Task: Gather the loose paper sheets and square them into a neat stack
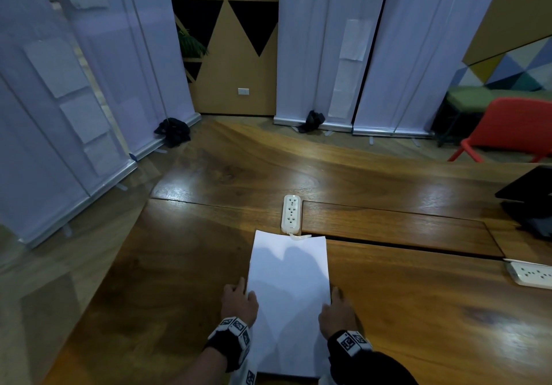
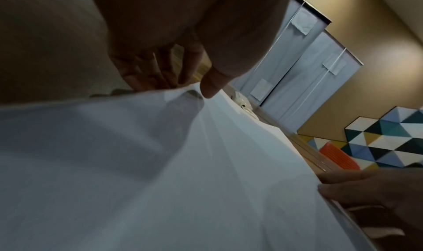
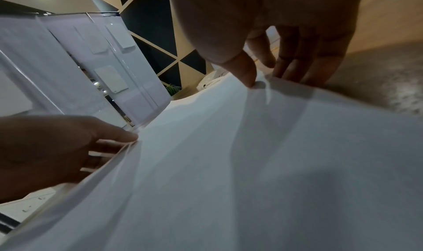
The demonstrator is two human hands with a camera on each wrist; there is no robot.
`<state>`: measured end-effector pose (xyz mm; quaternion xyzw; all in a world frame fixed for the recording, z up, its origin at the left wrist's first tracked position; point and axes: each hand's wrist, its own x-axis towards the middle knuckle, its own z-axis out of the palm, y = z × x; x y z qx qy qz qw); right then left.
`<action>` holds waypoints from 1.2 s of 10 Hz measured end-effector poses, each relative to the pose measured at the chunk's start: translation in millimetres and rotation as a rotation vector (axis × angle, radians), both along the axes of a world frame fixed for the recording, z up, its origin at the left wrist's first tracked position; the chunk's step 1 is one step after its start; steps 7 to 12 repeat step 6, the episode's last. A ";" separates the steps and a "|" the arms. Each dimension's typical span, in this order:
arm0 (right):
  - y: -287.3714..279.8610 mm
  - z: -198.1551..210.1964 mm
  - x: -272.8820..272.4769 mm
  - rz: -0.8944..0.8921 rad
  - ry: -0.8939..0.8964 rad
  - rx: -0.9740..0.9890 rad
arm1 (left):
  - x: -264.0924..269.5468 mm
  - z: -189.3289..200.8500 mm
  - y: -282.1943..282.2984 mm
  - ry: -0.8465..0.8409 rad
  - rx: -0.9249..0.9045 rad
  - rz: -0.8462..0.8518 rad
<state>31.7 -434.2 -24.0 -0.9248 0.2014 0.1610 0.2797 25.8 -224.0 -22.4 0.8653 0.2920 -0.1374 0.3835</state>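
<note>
A stack of white paper sheets (image 1: 289, 298) lies lengthwise in front of me on the wooden table (image 1: 418, 301). My left hand (image 1: 240, 298) grips its left edge, thumb (image 2: 209, 87) on top and fingers (image 2: 146, 72) at the edge. My right hand (image 1: 336, 307) grips the right edge the same way, thumb (image 3: 246, 72) on top and fingers (image 3: 306, 65) along the side. In the right wrist view the left-hand fingers (image 3: 103, 146) reach under slightly fanned sheet edges (image 3: 119, 155). The stack's near end is hidden behind my wrists.
A white power strip (image 1: 290, 213) sits just past the paper's far edge, beside a long slot in the table. A second power strip (image 1: 530, 274) and a dark device (image 1: 528, 196) are at the right. Banner stands (image 1: 313, 56) and a red chair (image 1: 507, 128) stand beyond the table.
</note>
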 end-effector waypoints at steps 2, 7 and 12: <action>-3.2 -5.2 0.6 -0.031 -0.042 0.118 | 0.3 4.0 4.6 -0.015 -0.012 -0.062; -8.0 -9.6 4.9 -0.074 0.001 0.137 | 3.6 1.9 11.0 0.041 -0.054 -0.032; -8.0 -9.6 4.9 -0.074 0.001 0.137 | 3.6 1.9 11.0 0.041 -0.054 -0.032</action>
